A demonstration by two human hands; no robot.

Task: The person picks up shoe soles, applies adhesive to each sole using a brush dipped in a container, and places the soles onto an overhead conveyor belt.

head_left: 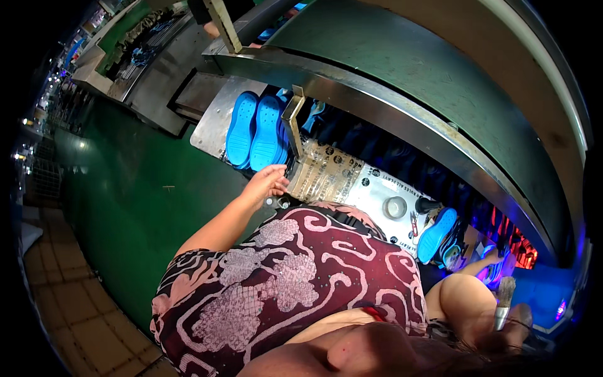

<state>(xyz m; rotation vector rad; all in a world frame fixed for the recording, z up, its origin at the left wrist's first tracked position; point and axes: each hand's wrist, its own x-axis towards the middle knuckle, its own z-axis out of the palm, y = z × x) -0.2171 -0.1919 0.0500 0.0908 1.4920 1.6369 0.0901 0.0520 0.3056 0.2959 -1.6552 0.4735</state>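
Observation:
My left hand reaches out over the near edge of the bench, fingers loosely bent and apart, with nothing visible in it. Just beyond it, a pair of bright blue clogs lies soles up on a metal plate. Small clear containers sit under the wrist. At the lower right, dim and partly cut off, my right hand is raised and closed around a brush with its bristles up. Tan tape wraps part of the bench top between the hands.
A round metal dish, red-handled snippers and another blue clog lie on the bench. A dark green conveyor belt runs above it. Beyond my right arm, someone's hand is in purple light. A metal post stands beside the clogs.

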